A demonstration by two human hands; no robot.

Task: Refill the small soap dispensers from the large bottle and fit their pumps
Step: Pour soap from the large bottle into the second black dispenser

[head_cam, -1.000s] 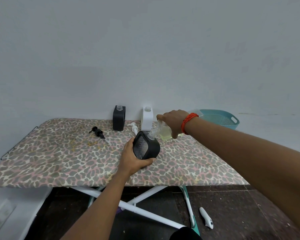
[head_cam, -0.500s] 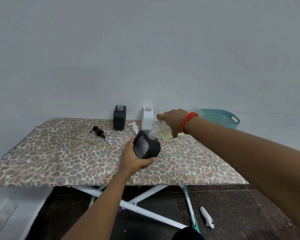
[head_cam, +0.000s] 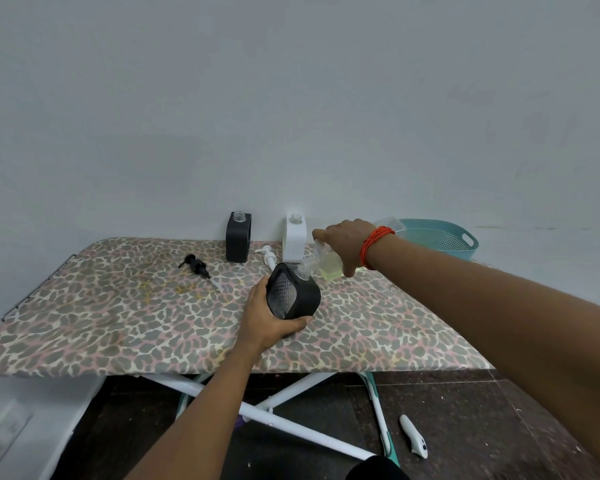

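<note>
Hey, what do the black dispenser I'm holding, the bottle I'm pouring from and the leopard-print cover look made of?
The black dispenser: matte black casing, likely plastic or silicone, around a clear quilted body, glass or plastic. The large bottle: transparent, probably plastic; yellow-green liquid shows through. The leopard-print cover: printed fabric, dull and slightly rumpled at the edge.

Two arms in shot here, the left forearm (head_cam: pixel 201 410) and the right forearm (head_cam: pixel 482 306), both bare along all the length on show, and the left hand (head_cam: pixel 264 317) and right hand (head_cam: pixel 343 244) are bare as well. On the right wrist sits a band (head_cam: pixel 374 245) of bright orange-red cord, several thin strands wound together. At the very bottom edge there's a rounded patch of black fabric (head_cam: pixel 374 469), too little of it to tell the garment.
</note>
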